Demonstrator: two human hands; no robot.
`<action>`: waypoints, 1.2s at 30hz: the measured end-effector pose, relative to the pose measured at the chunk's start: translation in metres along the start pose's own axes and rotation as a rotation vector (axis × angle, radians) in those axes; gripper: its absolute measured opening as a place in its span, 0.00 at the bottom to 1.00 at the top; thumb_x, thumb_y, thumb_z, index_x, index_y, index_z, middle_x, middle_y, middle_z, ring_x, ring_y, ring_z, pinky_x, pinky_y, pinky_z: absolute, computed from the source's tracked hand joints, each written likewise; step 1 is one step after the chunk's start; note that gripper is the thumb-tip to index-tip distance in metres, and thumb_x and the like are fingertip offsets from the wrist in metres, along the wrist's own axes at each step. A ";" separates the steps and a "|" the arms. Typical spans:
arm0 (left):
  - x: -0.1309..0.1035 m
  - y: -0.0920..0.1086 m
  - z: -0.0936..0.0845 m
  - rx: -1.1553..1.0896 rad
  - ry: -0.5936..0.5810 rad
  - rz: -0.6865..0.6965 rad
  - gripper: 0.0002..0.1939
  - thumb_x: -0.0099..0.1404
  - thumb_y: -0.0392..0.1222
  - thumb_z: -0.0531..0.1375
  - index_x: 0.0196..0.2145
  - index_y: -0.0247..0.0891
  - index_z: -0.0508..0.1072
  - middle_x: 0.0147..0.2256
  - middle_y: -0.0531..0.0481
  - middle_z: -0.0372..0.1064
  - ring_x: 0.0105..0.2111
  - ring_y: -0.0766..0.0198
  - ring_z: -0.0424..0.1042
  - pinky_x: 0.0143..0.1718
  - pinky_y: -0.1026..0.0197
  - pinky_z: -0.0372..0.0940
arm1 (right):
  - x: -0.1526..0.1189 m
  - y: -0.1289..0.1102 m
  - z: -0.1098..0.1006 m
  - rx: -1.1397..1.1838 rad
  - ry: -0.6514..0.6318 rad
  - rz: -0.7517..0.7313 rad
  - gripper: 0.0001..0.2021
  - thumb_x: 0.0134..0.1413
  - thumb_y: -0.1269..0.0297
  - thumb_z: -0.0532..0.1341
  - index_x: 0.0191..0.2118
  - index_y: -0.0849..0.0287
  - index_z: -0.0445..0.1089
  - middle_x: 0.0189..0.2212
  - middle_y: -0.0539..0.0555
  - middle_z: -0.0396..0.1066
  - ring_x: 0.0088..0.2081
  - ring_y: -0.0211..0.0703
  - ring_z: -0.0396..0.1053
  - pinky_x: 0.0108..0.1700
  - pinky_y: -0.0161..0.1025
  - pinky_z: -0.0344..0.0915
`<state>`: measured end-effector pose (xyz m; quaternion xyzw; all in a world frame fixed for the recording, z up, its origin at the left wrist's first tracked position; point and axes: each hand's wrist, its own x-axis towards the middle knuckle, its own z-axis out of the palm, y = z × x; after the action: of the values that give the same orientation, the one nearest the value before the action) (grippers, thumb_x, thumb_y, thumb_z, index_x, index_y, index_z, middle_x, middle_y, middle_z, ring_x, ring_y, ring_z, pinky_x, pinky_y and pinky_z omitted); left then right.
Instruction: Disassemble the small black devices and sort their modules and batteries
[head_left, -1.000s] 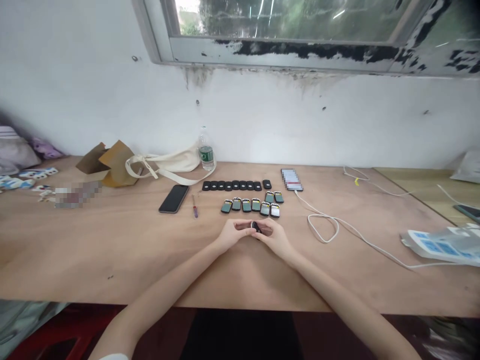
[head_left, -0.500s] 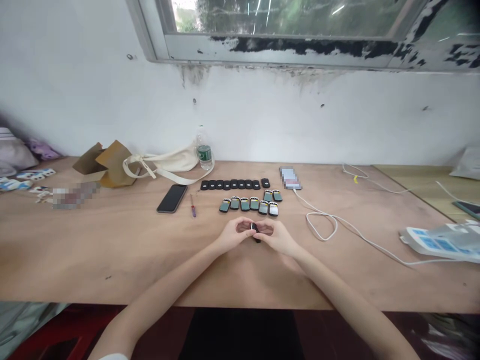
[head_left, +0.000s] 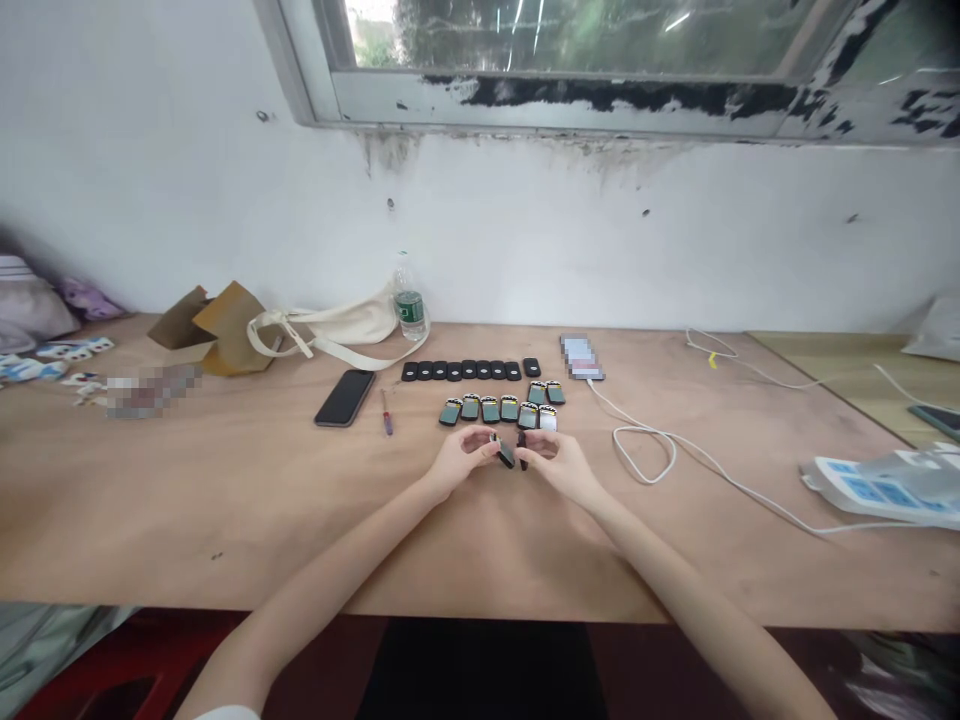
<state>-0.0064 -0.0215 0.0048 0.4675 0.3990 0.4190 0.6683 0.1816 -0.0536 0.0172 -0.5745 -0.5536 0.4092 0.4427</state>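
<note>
Low over the table, my left hand (head_left: pixel 459 466) pinches a small black device half with a greyish-green screen-like face (head_left: pixel 505 455), held tilted. My right hand (head_left: pixel 559 464) grips a thin dark cover piece (head_left: pixel 523 450) edge-on between thumb and fingers. A narrow gap separates the two parts. Just beyond my hands lie several matching halves with greyish-green faces (head_left: pixel 490 409), with two more (head_left: pixel 554 392) set behind them. Farther back runs a row of black covers (head_left: pixel 469 370), each with a pale spot, and a single cover (head_left: pixel 531 367) sits right of that row.
A screwdriver (head_left: pixel 387 415) and a dark phone (head_left: pixel 344 398) lie to the left. Behind them are a cloth bag (head_left: pixel 345 322), a water bottle (head_left: pixel 409 308) and a cardboard piece (head_left: pixel 234 325). At right, a white cable (head_left: pixel 720 478) runs between another phone (head_left: pixel 581 357) and a power strip (head_left: pixel 862 488).
The device between my hands has come apart into two parts. My left hand has shifted slightly left with the screen half, and my right hand slightly right with the dark cover.
</note>
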 end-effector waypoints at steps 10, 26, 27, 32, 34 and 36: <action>0.010 0.002 -0.019 -0.195 -0.206 -0.057 0.23 0.55 0.53 0.65 0.44 0.34 0.72 0.41 0.42 0.73 0.41 0.58 0.73 0.45 0.57 0.67 | -0.013 0.002 0.003 -0.466 -0.048 -0.320 0.24 0.49 0.57 0.63 0.53 0.54 0.66 0.48 0.60 0.66 0.52 0.56 0.64 0.53 0.55 0.63; 0.002 0.004 -0.007 -0.175 -0.298 -0.189 0.23 0.59 0.54 0.61 0.45 0.32 0.73 0.45 0.35 0.72 0.42 0.55 0.73 0.48 0.51 0.66 | 0.037 -0.008 -0.014 -0.100 0.067 -0.325 0.35 0.44 0.60 0.67 0.59 0.54 0.56 0.55 0.59 0.63 0.55 0.50 0.63 0.54 0.48 0.63; 0.002 0.005 -0.007 -0.183 -0.276 -0.200 0.22 0.60 0.52 0.61 0.44 0.32 0.73 0.45 0.35 0.71 0.42 0.55 0.74 0.48 0.51 0.66 | 0.058 -0.008 -0.025 -0.143 0.108 -0.305 0.37 0.42 0.59 0.68 0.59 0.56 0.56 0.54 0.60 0.64 0.54 0.50 0.64 0.53 0.48 0.64; 0.001 0.008 -0.007 -0.249 -0.203 -0.227 0.15 0.59 0.42 0.63 0.43 0.33 0.74 0.44 0.38 0.72 0.39 0.59 0.74 0.48 0.53 0.66 | 0.161 -0.001 -0.080 -0.476 0.153 -0.241 0.43 0.37 0.63 0.70 0.60 0.65 0.52 0.55 0.66 0.63 0.54 0.55 0.64 0.53 0.48 0.62; 0.001 0.009 -0.007 -0.274 -0.200 -0.240 0.14 0.59 0.41 0.63 0.42 0.32 0.74 0.42 0.38 0.73 0.37 0.60 0.74 0.47 0.54 0.66 | 0.185 0.005 -0.093 -0.627 0.085 -0.175 0.44 0.34 0.66 0.71 0.60 0.68 0.53 0.54 0.68 0.64 0.55 0.56 0.63 0.54 0.47 0.61; 0.001 0.010 -0.007 -0.290 -0.207 -0.246 0.13 0.58 0.40 0.64 0.41 0.32 0.74 0.40 0.39 0.73 0.37 0.61 0.74 0.47 0.55 0.66 | 0.199 0.011 -0.098 -0.672 0.019 -0.139 0.45 0.31 0.68 0.72 0.59 0.68 0.55 0.53 0.68 0.65 0.54 0.57 0.64 0.53 0.45 0.62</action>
<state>-0.0143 -0.0166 0.0131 0.3546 0.3180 0.3371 0.8121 0.2894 0.1398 0.0376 -0.6529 -0.6912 0.1673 0.2609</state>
